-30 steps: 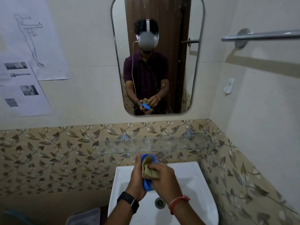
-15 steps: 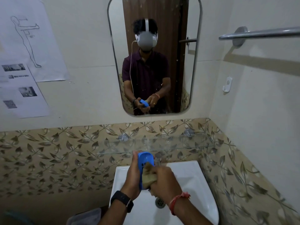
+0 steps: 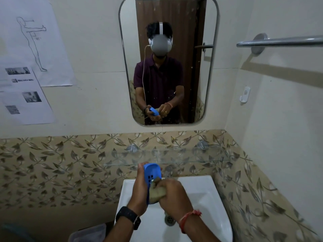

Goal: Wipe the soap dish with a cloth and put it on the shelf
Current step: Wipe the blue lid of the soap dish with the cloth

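left hand (image 3: 139,191) grips blue soap dish (image 3: 151,173) | right hand (image 3: 174,194) presses cloth (image 3: 156,191) against it | above sink (image 3: 209,194)

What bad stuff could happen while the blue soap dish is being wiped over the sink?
The left hand holds the soap dish only by its edge, so the right hand rubbing hard with the cloth might knock it into the sink. The glass shelf is hard to see, so the dish might bump its edge.

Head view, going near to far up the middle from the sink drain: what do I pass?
Sink drain → right hand with the cloth → blue soap dish → glass shelf → leaf-pattern tiles → mirror.
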The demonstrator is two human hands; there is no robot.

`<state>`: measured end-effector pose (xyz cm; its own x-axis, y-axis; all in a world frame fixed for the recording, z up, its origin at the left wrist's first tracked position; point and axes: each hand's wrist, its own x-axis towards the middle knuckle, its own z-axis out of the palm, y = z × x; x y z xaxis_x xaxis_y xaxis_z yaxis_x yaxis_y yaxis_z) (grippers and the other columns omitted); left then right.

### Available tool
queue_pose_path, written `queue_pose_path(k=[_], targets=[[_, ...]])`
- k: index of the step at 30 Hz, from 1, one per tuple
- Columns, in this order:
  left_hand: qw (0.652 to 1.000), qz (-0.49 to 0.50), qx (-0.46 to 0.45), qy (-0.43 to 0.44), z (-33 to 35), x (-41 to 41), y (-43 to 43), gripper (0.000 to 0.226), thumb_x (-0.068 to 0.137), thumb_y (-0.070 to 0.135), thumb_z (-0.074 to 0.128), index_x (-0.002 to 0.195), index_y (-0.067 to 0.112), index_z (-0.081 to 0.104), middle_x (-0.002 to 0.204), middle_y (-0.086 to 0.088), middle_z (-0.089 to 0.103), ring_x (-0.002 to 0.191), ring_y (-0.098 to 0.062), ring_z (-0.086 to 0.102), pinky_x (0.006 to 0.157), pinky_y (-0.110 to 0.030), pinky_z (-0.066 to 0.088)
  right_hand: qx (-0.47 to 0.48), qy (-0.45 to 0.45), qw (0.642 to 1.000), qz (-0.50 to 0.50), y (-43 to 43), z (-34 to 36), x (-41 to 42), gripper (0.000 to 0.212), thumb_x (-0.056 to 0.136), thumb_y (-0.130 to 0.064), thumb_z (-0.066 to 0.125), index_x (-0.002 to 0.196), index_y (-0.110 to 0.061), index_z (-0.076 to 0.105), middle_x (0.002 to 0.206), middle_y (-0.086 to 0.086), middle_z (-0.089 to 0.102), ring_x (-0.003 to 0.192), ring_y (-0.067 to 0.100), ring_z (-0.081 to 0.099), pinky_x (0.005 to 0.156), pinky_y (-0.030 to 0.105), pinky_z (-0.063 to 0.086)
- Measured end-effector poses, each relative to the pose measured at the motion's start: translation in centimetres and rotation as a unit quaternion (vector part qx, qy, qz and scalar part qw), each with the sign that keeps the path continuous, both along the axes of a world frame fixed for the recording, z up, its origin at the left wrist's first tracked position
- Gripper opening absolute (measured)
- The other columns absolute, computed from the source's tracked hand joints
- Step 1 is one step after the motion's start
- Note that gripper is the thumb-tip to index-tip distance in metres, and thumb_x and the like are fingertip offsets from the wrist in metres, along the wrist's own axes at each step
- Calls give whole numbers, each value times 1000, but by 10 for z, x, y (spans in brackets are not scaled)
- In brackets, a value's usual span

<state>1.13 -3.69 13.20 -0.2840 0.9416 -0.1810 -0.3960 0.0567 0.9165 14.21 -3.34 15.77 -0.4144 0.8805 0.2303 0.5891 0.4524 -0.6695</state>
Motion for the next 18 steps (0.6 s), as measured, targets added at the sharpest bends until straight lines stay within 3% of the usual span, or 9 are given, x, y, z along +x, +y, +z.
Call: queue_pose_path(k=[3, 7, 11, 13, 15, 18], targets=[[999, -35, -17, -37, 0, 13, -1, 77, 81, 76, 41, 115, 17, 76, 115, -20, 76, 99, -33, 75, 73, -40, 62, 48, 79, 993, -76, 16, 18, -4, 18, 80, -4, 59, 86, -15, 72, 87, -3, 64, 79, 11, 60, 68, 15, 50], [999, -23, -14, -47, 3, 8, 1, 77, 81, 75, 42, 116, 15, 76, 114, -20, 77, 99, -32, 76, 72, -39, 62, 31, 85, 996, 3, 5, 15, -7, 35, 81, -2, 58, 107, -19, 73, 106, -3, 66, 97, 9, 61, 86, 10, 48], [999, -7, -12, -51, 3, -2, 1, 74, 88, 71, 41, 124, 14, 70, 116, -20, 76, 103, -35, 75, 79, -42, 63, 26, 17, 998, 62, -9, 5, 7, 20, 78, -11, 57, 89, -21, 70, 87, -5, 62, 74, 6, 55, 69, 20, 51], [998, -4, -10, -62, 2, 1, 0, 70, 91, 71, 37, 116, 19, 76, 113, -18, 78, 101, -34, 75, 76, -42, 64, 28, -2, 998, 64, -4, 15, 11, 13, 73, -11, 62, 78, -17, 71, 83, 0, 65, 72, 12, 59, 65, 24, 52], [997, -20, -3, -74, 2, 7, 0, 72, 89, 74, 34, 103, 22, 82, 111, -17, 78, 99, -32, 77, 71, -39, 64, 36, 24, 999, 15, 6, 28, 9, 18, 74, -7, 62, 86, -14, 74, 89, 2, 65, 77, 14, 61, 67, 15, 47], [996, -36, 6, -78, 4, 18, 1, 72, 83, 74, 39, 102, 20, 82, 114, -18, 77, 100, -30, 76, 72, -37, 63, 73, 79, 992, -71, 15, 41, -2, 29, 75, 4, 57, 94, -10, 73, 97, 2, 64, 83, 12, 59, 72, 11, 44]])
